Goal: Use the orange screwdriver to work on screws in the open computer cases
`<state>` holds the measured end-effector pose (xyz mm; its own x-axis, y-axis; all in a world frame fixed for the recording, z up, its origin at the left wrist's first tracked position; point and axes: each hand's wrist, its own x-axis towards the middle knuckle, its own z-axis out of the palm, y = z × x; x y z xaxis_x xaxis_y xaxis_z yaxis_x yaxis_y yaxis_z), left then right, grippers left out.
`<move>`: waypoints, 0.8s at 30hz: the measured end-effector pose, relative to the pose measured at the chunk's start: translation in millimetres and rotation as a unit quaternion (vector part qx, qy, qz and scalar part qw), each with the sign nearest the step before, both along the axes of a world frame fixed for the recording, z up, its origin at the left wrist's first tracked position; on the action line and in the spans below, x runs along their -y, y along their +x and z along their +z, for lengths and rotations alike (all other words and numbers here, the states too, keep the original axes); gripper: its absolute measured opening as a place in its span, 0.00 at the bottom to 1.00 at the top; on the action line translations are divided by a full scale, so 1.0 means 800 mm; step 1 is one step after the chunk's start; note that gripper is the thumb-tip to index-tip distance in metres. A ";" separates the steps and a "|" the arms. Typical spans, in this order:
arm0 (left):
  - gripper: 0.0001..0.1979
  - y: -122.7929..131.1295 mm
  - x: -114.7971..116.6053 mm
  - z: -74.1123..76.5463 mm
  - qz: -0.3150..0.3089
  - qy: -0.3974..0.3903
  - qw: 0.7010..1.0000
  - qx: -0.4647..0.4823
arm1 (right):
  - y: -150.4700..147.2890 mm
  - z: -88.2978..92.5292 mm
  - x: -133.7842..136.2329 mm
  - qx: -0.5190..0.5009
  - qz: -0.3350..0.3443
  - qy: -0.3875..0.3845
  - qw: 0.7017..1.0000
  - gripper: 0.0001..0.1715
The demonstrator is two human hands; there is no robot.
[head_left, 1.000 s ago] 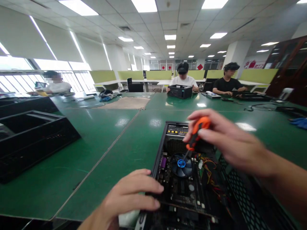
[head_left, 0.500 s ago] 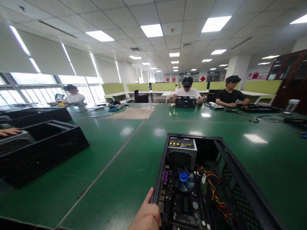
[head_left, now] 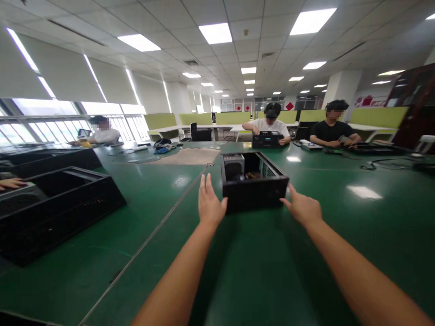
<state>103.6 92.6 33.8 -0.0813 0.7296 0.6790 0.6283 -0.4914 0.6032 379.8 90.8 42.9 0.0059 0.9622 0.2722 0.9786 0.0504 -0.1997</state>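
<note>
A black computer case (head_left: pixel 257 194) lies open-topped on the green table, at arm's length. Inside it show a grey power supply (head_left: pixel 234 165) and some blurred wiring; the rest is hidden by the near wall. My left hand (head_left: pixel 211 203) is at the case's near left corner, fingers stretched and apart, thumb at the corner. At the near right corner is my right hand (head_left: pixel 303 206), its thumb and forefinger spread against or close to the case. Neither hand is wrapped round it; whether the fingertips still touch cannot be made out.
Another open black case (head_left: pixel 68 203) stands at the left, with another person's hand (head_left: pixel 12 183) on its power supply. Across the table, one person handles a black computer case (head_left: pixel 268 139); another sits farther right. A brown sheet (head_left: pixel 190 156) and cables (head_left: pixel 380 164) lie on the table.
The computer case has slid away from me to the far side of arm's reach. My right hand has come into view, and both arms are now stretched forward.
</note>
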 end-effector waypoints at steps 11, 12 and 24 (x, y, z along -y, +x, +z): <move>0.17 0.051 -0.025 -0.093 -0.111 -0.131 0.981 -0.087 | -0.102 -0.076 0.028 0.063 0.148 -0.071 0.984 0.23; 0.14 0.050 -0.025 -0.088 -0.119 -0.131 0.980 -0.088 | -0.097 -0.074 0.033 0.066 0.155 -0.070 0.983 0.24; 0.11 0.059 -0.015 -0.079 -0.210 -0.137 0.961 -0.117 | -0.037 -0.080 0.105 -0.176 0.164 -0.121 0.963 0.33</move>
<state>150.5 104.6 -29.0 0.3906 0.8188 0.4207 0.5432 -0.5739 0.6128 350.5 6.7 -21.4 -0.2573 0.9633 0.0769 0.7872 0.2551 -0.5615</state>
